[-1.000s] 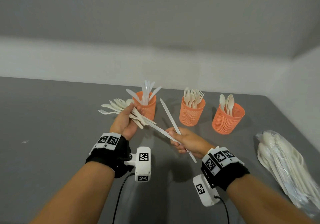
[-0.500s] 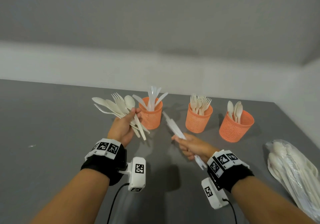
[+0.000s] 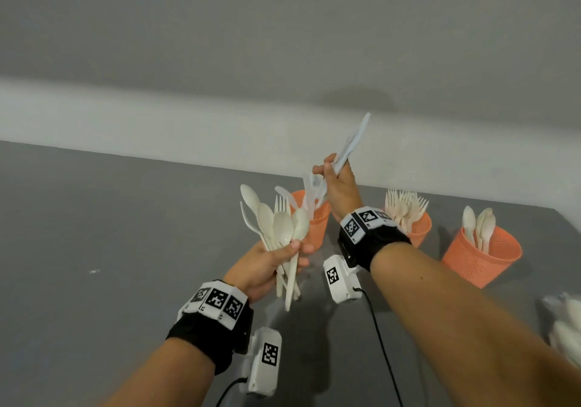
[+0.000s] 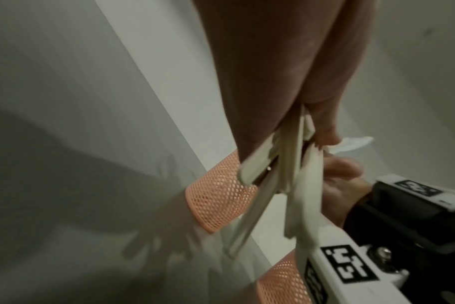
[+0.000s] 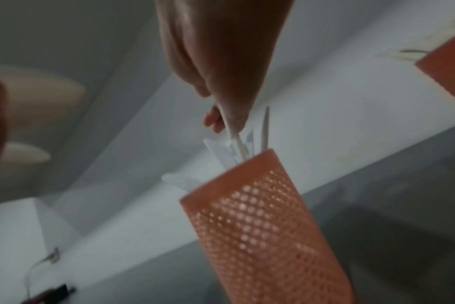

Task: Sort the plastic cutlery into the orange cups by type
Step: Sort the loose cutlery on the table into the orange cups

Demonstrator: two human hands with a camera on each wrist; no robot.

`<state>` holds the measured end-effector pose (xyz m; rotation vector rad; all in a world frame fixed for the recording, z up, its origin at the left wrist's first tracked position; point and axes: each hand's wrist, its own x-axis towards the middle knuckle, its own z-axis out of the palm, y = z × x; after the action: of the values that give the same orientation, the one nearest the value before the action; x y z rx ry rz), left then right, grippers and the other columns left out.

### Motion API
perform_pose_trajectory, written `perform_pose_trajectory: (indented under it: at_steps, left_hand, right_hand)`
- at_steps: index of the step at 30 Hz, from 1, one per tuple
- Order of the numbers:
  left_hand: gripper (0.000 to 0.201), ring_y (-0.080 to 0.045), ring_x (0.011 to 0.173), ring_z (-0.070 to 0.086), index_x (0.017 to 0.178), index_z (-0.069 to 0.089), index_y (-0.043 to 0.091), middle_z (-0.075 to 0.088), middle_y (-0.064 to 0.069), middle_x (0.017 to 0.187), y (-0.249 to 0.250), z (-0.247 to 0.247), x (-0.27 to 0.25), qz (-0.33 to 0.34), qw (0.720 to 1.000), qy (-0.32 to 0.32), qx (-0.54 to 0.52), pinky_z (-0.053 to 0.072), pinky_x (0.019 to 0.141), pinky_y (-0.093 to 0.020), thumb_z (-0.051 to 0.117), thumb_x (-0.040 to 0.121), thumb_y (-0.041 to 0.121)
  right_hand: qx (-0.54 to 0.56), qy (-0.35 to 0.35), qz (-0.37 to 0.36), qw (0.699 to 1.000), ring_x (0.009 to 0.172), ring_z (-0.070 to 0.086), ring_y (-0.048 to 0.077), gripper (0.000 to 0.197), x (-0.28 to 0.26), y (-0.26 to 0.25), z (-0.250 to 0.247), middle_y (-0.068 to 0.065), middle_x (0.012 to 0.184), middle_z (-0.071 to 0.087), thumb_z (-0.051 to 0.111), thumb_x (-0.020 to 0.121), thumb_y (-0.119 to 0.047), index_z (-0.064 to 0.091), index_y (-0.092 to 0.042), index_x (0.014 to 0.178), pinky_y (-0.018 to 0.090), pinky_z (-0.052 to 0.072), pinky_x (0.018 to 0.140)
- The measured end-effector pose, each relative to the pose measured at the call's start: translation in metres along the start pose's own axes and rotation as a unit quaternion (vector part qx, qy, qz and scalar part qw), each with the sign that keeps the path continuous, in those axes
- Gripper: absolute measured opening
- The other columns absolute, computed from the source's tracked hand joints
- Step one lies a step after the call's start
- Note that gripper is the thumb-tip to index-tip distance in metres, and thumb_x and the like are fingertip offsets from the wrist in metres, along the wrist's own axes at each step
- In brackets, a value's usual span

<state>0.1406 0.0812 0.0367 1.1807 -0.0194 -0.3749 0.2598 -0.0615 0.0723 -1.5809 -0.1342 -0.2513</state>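
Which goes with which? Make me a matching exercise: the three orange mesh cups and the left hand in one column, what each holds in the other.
Things:
1. left orange mesh cup
2. middle orange mesh cup
3. right orange mesh cup
4. left hand

Holds:
A. forks only
B. a mixed bunch of spoons and forks
C. clear knives
D. spoons only

Pairs: 1-C, 2-A, 3-D, 4-B

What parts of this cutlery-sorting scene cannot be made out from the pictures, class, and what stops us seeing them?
- Knife cup: head view, the left hand's bundle of cutlery and the right hand cover most of it.
- Fork cup: head view, the right wristband hides its left side.
- Bag of cutlery: head view, cut off by the right edge and blurred.
- How many knives the right hand holds: motion blur.
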Motion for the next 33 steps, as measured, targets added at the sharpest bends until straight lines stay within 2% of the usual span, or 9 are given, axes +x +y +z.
perform_pose_trajectory:
  at_steps: [3, 6, 10, 13, 16, 21, 25, 28, 33]
  left_hand:
    - [0.012, -0.006, 0.057, 0.063, 0.096, 0.06, 0.006, 0.074, 0.002, 0.079, 0.001, -0.003, 0.0, -0.003, 0.999, -0.007, 0.034, 0.054, 0.057, -0.021, 0.049, 0.093, 0.009]
    - [0.013, -0.005, 0.056, 0.061, 0.095, 0.061, 0.006, 0.074, 0.003, 0.078, 0.001, -0.005, 0.003, -0.004, 0.999, -0.008, 0.051, 0.053, 0.058, -0.02, 0.049, 0.093, 0.008]
    - [0.013, -0.007, 0.055, 0.06, 0.093, 0.062, 0.008, 0.073, 0.003, 0.076, 0.0, -0.002, 0.008, -0.007, 0.998, -0.012, 0.056, 0.052, 0.06, -0.021, 0.049, 0.093, 0.008]
    - [0.012, -0.007, 0.055, 0.059, 0.095, 0.061, 0.009, 0.072, 0.004, 0.074, 0.0, 0.007, 0.013, 0.0, 0.998, -0.03, 0.063, 0.052, 0.06, -0.021, 0.049, 0.093, 0.008]
    - [0.012, -0.007, 0.054, 0.059, 0.096, 0.06, 0.008, 0.072, 0.003, 0.073, -0.001, 0.017, 0.017, 0.0, 0.997, -0.046, 0.055, 0.052, 0.057, -0.021, 0.049, 0.092, 0.006]
    - [0.009, -0.008, 0.051, 0.057, 0.096, 0.059, 0.009, 0.071, 0.004, 0.07, -0.013, 0.032, 0.021, -0.019, 0.993, -0.054, 0.104, 0.05, 0.054, -0.019, 0.052, 0.091, 0.007]
    - [0.008, -0.006, 0.046, 0.051, 0.088, 0.057, 0.008, 0.067, 0.005, 0.063, -0.025, 0.042, 0.022, -0.034, 0.99, -0.032, 0.131, 0.045, 0.048, -0.016, 0.051, 0.092, 0.006]
    - [0.01, -0.006, 0.046, 0.05, 0.086, 0.056, 0.011, 0.065, 0.006, 0.062, -0.03, 0.051, 0.023, -0.016, 0.987, -0.013, 0.158, 0.044, 0.049, -0.016, 0.051, 0.093, 0.006]
    - [0.008, -0.004, 0.043, 0.05, 0.09, 0.052, 0.009, 0.059, -0.002, 0.067, -0.031, 0.075, 0.023, 0.05, 0.978, 0.024, 0.201, 0.041, 0.045, -0.015, 0.048, 0.093, 0.002]
  right_hand:
    - [-0.08, -0.047, 0.053, 0.994, 0.105, 0.055, 0.019, 0.025, 0.0, 0.016, 0.002, 0.0, 0.107, 0.055, 0.047, 0.095, -0.016, 0.045, -0.02, 0.12, 0.035, 0.044, 0.097]
    - [-0.147, -0.013, 0.0, 0.989, 0.114, 0.043, 0.011, 0.052, -0.002, 0.01, -0.001, 0.001, 0.119, 0.041, 0.057, 0.09, -0.013, 0.034, -0.014, 0.137, 0.025, 0.038, 0.097]
    - [-0.17, 0.008, -0.083, 0.982, 0.106, 0.05, 0.014, 0.027, -0.02, -0.02, -0.007, 0.004, 0.114, 0.048, 0.059, 0.089, -0.012, 0.058, -0.007, 0.116, 0.011, 0.038, 0.086]
    - [-0.161, -0.159, 0.053, 0.973, 0.092, 0.06, 0.013, 0.023, -0.039, -0.033, -0.013, 0.006, 0.102, 0.067, 0.06, 0.089, -0.027, 0.07, -0.007, 0.098, 0.021, 0.044, 0.084]
    - [-0.135, -0.246, 0.134, 0.951, 0.073, 0.056, 0.01, 0.02, -0.05, -0.033, -0.024, 0.004, 0.079, 0.063, 0.058, 0.09, -0.023, 0.067, -0.008, 0.082, 0.023, 0.044, 0.073]
    - [0.034, -0.069, 0.066, 0.995, 0.082, 0.059, 0.022, 0.021, -0.043, -0.044, -0.044, 0.012, 0.088, 0.06, 0.038, 0.1, -0.02, 0.048, -0.014, 0.082, 0.03, 0.047, 0.075]
    - [0.161, 0.057, -0.075, 0.983, 0.054, 0.054, 0.01, 0.022, -0.052, -0.084, -0.063, -0.001, 0.068, 0.053, 0.031, 0.102, -0.027, 0.044, -0.02, 0.085, 0.025, 0.047, 0.057]
    - [0.071, 0.015, -0.073, 0.995, 0.046, 0.039, 0.005, 0.01, -0.065, -0.096, -0.065, -0.006, 0.063, 0.046, 0.051, 0.094, -0.03, 0.051, -0.023, 0.087, 0.019, 0.035, 0.043]
    - [-0.177, -0.104, 0.02, 0.979, 0.065, 0.057, 0.009, 0.024, -0.1, -0.068, -0.053, 0.001, 0.071, 0.063, 0.078, 0.073, -0.024, 0.063, -0.01, 0.085, 0.023, 0.049, 0.067]
